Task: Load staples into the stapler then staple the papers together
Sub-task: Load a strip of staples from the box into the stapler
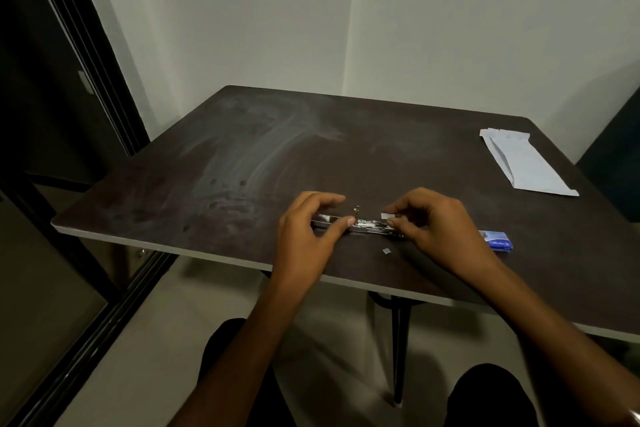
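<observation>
— Stapler (360, 225) first: where is it?
— Lying opened out flat on the bench (242, 156), near the front edge. The left hand (308, 229) pinches its left end; the right hand (436, 222) pinches a small staple strip (385, 215) just above its right end.
— Around the stapler?
— A loose staple piece (386, 251) just in front, a blue staple box (497, 240) to its right, folded papers (523, 163) well behind and right.
</observation>
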Available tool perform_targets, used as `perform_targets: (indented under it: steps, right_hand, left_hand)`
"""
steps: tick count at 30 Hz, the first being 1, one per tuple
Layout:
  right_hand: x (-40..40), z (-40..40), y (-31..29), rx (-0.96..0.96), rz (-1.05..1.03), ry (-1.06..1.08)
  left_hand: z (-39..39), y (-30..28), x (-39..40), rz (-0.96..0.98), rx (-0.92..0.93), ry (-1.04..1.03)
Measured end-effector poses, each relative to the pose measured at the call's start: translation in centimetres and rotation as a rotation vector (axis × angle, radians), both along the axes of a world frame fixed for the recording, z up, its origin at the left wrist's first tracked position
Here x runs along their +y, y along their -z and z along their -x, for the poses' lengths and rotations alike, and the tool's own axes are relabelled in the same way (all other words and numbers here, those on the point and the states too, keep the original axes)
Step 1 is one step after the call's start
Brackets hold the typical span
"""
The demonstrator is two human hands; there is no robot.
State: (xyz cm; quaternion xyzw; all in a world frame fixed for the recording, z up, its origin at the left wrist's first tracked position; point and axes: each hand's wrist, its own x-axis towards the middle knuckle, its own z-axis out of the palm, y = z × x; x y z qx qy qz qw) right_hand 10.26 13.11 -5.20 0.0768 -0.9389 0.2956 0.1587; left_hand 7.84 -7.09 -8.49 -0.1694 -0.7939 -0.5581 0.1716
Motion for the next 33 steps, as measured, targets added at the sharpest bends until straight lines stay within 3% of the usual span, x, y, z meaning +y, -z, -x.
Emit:
perform_targets:
  steps: [7, 16, 33]
  right_hand:
    - [-0.5, 1.0, 0.2, -0.055, -0.042, -0.005]
    - [-0.4, 2.1, 0.1, -0.129, -0.128, -0.028]
    - [-0.1, 3.1, -1.0, -0.248, -0.157, -0.13]
  left_hand:
    - [1.6, 0.6, 0.5, 0.204, -0.011, 0.096]
    - [2.0, 1.4, 1.1, 0.365, 0.043, 0.047]
    - [2.0, 1.3, 1.2, 0.411, 0.066, 0.024]
